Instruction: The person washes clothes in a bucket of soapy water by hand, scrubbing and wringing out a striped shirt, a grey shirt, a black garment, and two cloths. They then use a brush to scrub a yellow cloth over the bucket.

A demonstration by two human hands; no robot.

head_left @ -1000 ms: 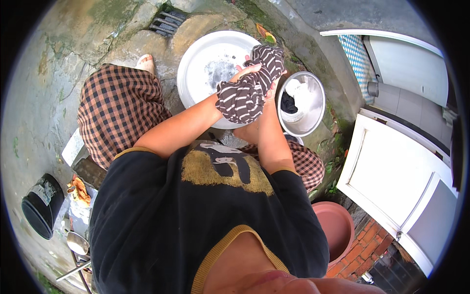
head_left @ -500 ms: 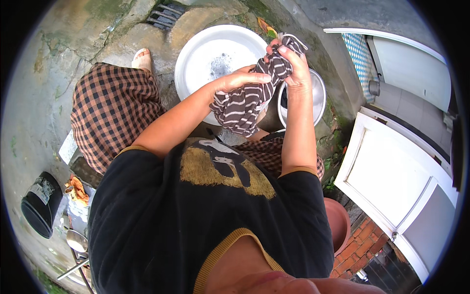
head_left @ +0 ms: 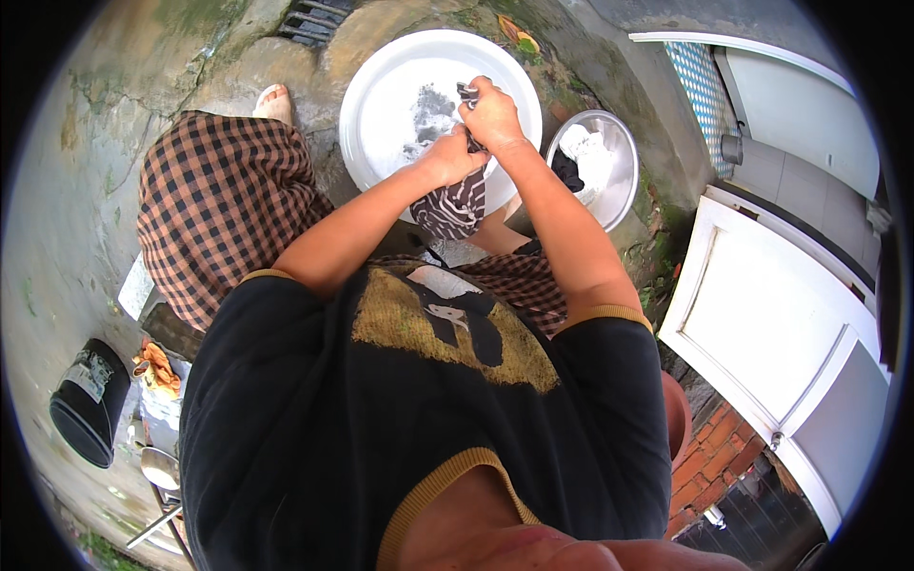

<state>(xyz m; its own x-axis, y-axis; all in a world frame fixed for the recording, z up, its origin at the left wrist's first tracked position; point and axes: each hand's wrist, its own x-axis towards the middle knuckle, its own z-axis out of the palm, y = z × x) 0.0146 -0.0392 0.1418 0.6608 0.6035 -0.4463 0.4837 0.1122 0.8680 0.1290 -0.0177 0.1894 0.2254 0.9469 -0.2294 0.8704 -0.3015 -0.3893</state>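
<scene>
Over the large white basin [head_left: 374, 114], I hold a dark striped cloth garment [head_left: 447, 209], bunched and twisted between both hands. My left hand [head_left: 449, 158] is closed around its middle, and its lower part hangs loose near the basin's near rim. Just above and to the right, my right hand [head_left: 493, 118] grips the upper end, with a bit of fabric sticking out past the fingers. Water with grey patches, perhaps suds, shows in the basin. To its right stands a metal bowl [head_left: 625, 179] with a white cloth [head_left: 590, 155] and a black cloth [head_left: 566, 172] in it.
A floor drain grate [head_left: 316, 21] lies beyond the basin. At right is a white door [head_left: 762, 305], with a reddish tub [head_left: 677, 414] partly behind my arm. A black container [head_left: 90, 404] and an orange cloth [head_left: 158, 369] are at lower left.
Both hands have lowered the striped garment toward the basin, the right hand moving leftward. The metal bowl with its cloths has come into fuller view.
</scene>
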